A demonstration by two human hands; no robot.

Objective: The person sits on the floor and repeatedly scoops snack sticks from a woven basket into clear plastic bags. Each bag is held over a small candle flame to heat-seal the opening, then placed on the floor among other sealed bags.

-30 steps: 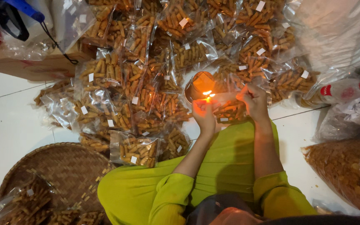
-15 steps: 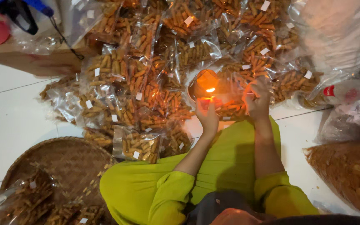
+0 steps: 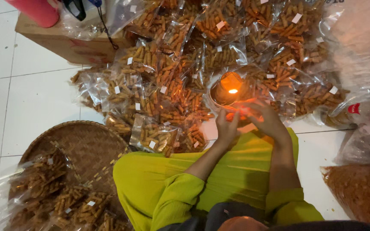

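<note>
Hands, left [image 3: 227, 127] and right [image 3: 265, 119], grip closed on small packet [image 3: 241, 112] beside lit candle [image 3: 232, 90], snack bags [image 3: 180, 85] heaped around, woven tray [image 3: 80, 143] left

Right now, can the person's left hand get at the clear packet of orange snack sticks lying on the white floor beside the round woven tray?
Probably yes. The left hand is near the flame, and the clear packet of orange snack sticks lies just to its left with nothing between, though both hands seem busy with another packet.

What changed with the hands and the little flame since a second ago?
Both hands, left hand and right hand, stayed close together by the small orange flame, still pinching a clear plastic snack packet near it. The view shifted, so everything sits slightly lower right. The pile of clear bagged fried sticks and the round woven basket tray stayed put.
</note>
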